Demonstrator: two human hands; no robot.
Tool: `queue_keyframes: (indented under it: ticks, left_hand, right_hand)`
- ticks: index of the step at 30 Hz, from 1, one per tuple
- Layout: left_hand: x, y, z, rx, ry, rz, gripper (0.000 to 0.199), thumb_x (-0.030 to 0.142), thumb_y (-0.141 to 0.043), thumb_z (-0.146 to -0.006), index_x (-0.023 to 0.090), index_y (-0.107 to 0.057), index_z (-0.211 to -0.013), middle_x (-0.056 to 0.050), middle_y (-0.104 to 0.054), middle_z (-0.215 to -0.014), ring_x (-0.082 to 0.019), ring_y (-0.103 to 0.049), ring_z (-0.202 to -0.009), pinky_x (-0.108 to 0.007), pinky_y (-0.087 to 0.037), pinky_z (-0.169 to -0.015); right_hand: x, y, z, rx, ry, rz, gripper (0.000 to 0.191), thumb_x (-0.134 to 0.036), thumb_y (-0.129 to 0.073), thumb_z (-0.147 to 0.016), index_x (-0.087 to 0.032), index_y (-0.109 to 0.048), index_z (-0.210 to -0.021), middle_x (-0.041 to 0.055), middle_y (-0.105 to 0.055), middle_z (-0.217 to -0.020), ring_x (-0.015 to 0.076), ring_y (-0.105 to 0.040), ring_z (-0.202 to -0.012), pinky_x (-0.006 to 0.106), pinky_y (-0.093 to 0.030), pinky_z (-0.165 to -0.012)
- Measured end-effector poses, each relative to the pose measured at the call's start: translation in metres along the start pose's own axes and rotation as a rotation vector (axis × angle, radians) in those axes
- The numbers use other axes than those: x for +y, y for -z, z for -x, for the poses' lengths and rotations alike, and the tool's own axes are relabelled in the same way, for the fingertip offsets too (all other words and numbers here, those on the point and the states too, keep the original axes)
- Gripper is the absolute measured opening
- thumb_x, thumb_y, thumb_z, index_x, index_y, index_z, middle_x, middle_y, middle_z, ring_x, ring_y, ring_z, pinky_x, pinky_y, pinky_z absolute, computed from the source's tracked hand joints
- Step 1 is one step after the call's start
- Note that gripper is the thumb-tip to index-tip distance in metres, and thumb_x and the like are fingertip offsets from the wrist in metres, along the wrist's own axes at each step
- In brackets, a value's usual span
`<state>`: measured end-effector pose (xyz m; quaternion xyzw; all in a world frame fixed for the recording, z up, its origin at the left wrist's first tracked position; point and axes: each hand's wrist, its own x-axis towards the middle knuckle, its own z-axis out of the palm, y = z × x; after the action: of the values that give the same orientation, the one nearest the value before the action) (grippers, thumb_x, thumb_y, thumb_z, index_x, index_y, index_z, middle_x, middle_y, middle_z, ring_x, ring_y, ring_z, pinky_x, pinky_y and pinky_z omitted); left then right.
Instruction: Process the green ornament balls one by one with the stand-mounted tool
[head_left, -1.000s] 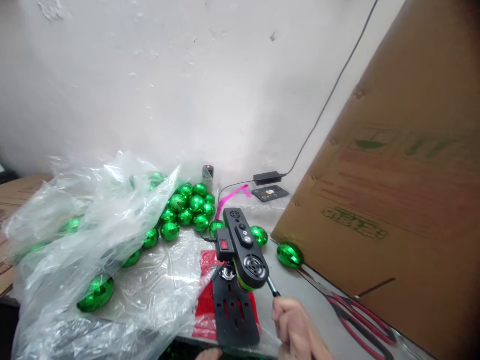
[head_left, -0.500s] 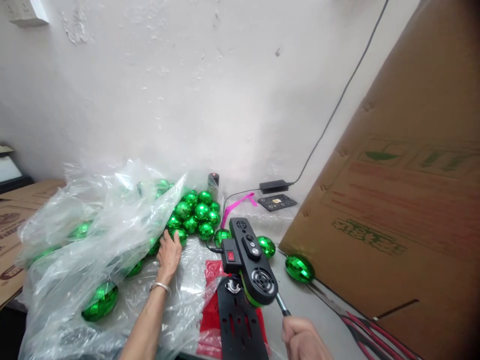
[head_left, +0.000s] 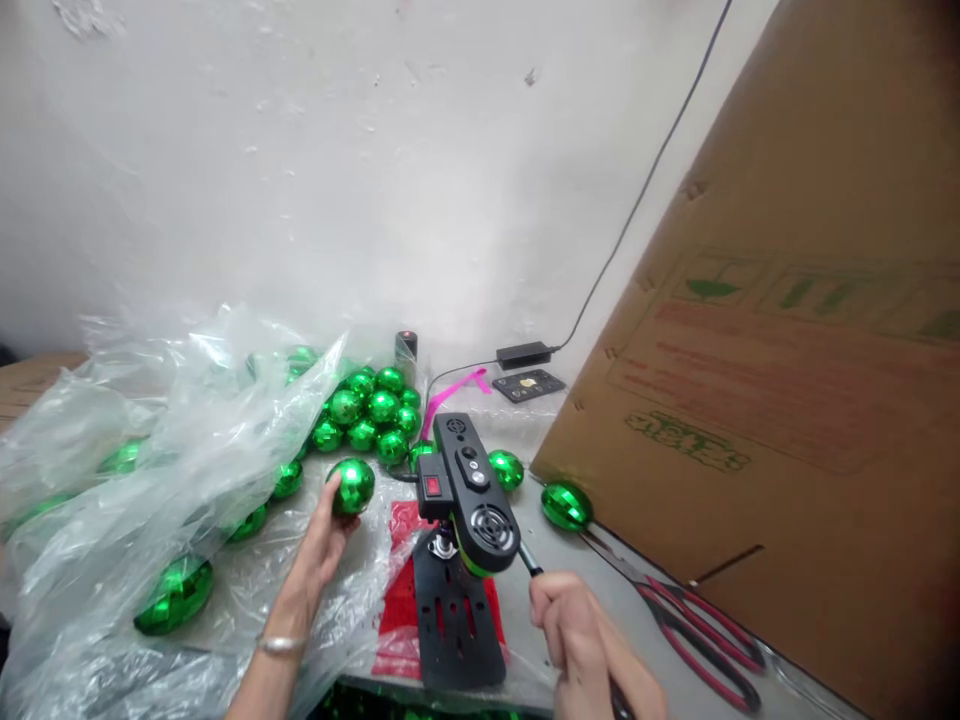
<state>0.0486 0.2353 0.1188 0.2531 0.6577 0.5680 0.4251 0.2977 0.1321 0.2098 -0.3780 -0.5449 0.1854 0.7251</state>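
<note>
A shiny green mirrored ball [head_left: 353, 487] is held in my left hand [head_left: 326, 540], lifted in front of a cluster of similar green balls [head_left: 363, 408] on clear plastic. My right hand [head_left: 589, 640] is wrapped round a dark rod-like handle [head_left: 530, 560] that reaches toward a black device [head_left: 480, 495]. The device has round vents and a red switch, and is mounted on a slotted black plate [head_left: 459, 625]. Under the plate lies red plastic [head_left: 401, 610].
Crumpled clear plastic [head_left: 150, 500] covers more balls at left. Red-handled scissors [head_left: 701, 630] and a green ball [head_left: 567, 506] lie by the large cardboard box [head_left: 787, 350]. A black adapter [head_left: 523, 354] and a pink ribbon [head_left: 454, 390] are near the wall.
My left hand has taken a green ball from the cluster's front and drawn it away. The view has shifted, showing more of the scissors. My right hand still grips the handle.
</note>
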Motion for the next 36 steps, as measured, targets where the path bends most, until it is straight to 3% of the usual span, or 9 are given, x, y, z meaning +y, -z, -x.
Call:
queue_keyframes:
  ticks: [2,5,8,11,16,20,23,31,36]
  left_hand:
    - [-0.018,0.001,0.032,-0.09,0.071,0.136,0.076,0.084,-0.079,-0.09,0.017,-0.079,-0.125,-0.013,-0.087,-0.108,-0.027,-0.083,-0.091,-0.034,-0.067,-0.076]
    - [-0.048,-0.004,0.074,-0.242,0.116,0.284,0.086,0.08,-0.096,-0.074,0.021,-0.078,-0.133,-0.014,-0.087,-0.126,-0.037,-0.083,-0.115,-0.045,-0.07,-0.095]
    - [-0.076,-0.013,0.098,-0.254,-0.015,0.16,0.09,0.073,-0.095,-0.078,0.024,-0.07,-0.149,-0.015,-0.079,-0.152,-0.041,-0.072,-0.148,-0.052,-0.057,-0.126]
    - [-0.097,-0.023,0.106,-0.297,-0.15,-0.052,0.095,0.067,-0.091,-0.081,0.02,-0.061,-0.158,-0.02,-0.07,-0.165,-0.045,-0.063,-0.159,-0.059,-0.046,-0.137]
    - [-0.121,-0.038,0.107,-0.255,-0.402,-0.345,0.089,0.049,-0.087,-0.081,0.02,-0.058,-0.16,-0.024,-0.069,-0.164,-0.05,-0.061,-0.158,-0.073,-0.043,-0.135]
    - [-0.13,-0.043,0.109,-0.221,-0.627,-0.465,0.08,0.037,-0.084,-0.084,0.021,-0.058,-0.158,-0.023,-0.072,-0.159,-0.049,-0.067,-0.151,-0.076,-0.05,-0.128]
    - [-0.133,-0.042,0.11,-0.204,-0.719,-0.508,0.076,0.033,-0.081,-0.088,0.021,-0.056,-0.159,-0.025,-0.071,-0.158,-0.048,-0.069,-0.148,-0.076,-0.054,-0.124]
    - [-0.152,-0.048,0.11,-0.25,-0.674,-0.519,0.08,0.04,-0.088,-0.083,0.02,-0.065,-0.157,-0.026,-0.068,-0.163,-0.052,-0.066,-0.152,-0.079,-0.056,-0.123]
    - [-0.144,-0.054,0.107,-0.287,-0.606,-0.414,0.079,0.046,-0.096,-0.075,0.021,-0.074,-0.146,-0.024,-0.077,-0.153,-0.052,-0.072,-0.145,-0.076,-0.06,-0.121]
  right_hand:
    - [0.001,0.004,-0.011,-0.088,0.084,0.006,0.052,-0.022,-0.052,-0.121,-0.021,-0.057,-0.069,-0.0018,-0.054,-0.063,0.0104,-0.052,-0.054,0.028,-0.036,-0.052]
    - [-0.002,0.005,-0.021,-0.098,0.145,0.016,0.054,-0.021,-0.051,-0.121,-0.021,-0.05,-0.067,-0.0033,-0.049,-0.06,0.0096,-0.052,-0.053,0.025,-0.038,-0.052]
    - [-0.006,0.004,-0.022,-0.106,0.155,0.036,0.053,-0.021,-0.051,-0.121,-0.022,-0.047,-0.068,-0.0041,-0.048,-0.059,0.009,-0.051,-0.053,0.024,-0.039,-0.052]
    - [-0.009,0.004,-0.021,-0.134,0.153,0.064,0.051,-0.02,-0.049,-0.122,-0.023,-0.047,-0.071,-0.0047,-0.049,-0.062,0.0084,-0.052,-0.054,0.022,-0.04,-0.052]
    - [-0.007,0.008,-0.019,-0.15,0.167,0.076,0.048,-0.021,-0.047,-0.123,-0.024,-0.047,-0.075,-0.0055,-0.048,-0.065,0.0077,-0.053,-0.057,0.02,-0.043,-0.053]
    - [-0.004,0.01,-0.017,-0.164,0.176,0.079,0.045,-0.02,-0.045,-0.123,-0.024,-0.052,-0.079,-0.0051,-0.049,-0.067,0.0078,-0.054,-0.058,0.02,-0.043,-0.054]
    - [-0.002,0.01,-0.015,-0.163,0.187,0.077,0.043,-0.017,-0.046,-0.122,-0.023,-0.055,-0.081,-0.0043,-0.052,-0.069,0.008,-0.056,-0.06,0.02,-0.045,-0.055]
    - [0.003,0.018,-0.006,-0.207,0.152,0.056,0.038,-0.009,-0.044,-0.119,-0.022,-0.061,-0.088,-0.0019,-0.058,-0.075,0.01,-0.059,-0.064,0.023,-0.044,-0.057]
    - [0.002,0.016,0.001,-0.147,0.077,0.056,0.039,-0.011,-0.045,-0.12,-0.022,-0.061,-0.086,-0.0012,-0.058,-0.075,0.011,-0.059,-0.066,0.026,-0.042,-0.06]
